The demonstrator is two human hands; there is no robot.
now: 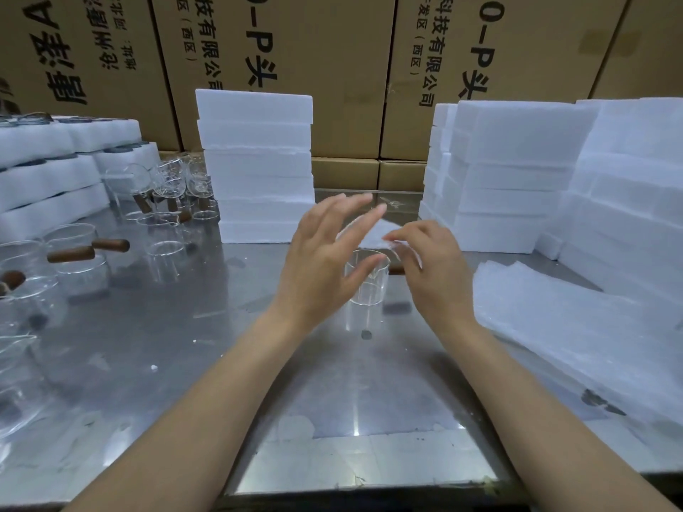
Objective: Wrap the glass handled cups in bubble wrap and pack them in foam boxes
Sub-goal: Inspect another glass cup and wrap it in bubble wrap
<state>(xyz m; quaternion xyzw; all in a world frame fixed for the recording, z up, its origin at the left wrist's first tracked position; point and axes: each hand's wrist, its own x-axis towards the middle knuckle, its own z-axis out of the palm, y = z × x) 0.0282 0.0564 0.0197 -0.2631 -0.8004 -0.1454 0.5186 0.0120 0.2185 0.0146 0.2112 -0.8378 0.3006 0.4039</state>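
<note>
Printed cardboard cartons (pixel 321 61) stand stacked behind the steel table (pixel 177 327)

A packing station in a warehouse or small factory. A stainless steel worktable (pixel 155 327) stands against a wall of large brown cardboard cartons (pixel 318 68) printed with Chinese text. White foam boxes (pixel 258 164) are stacked in columns on the table, with more stacks (pixel 517 171) to the right. Many identical glass cups with wooden handles (pixel 77 260) crowd the left side, and a pile of bubble wrap sheets (pixel 576 327) lies at the right.
</note>
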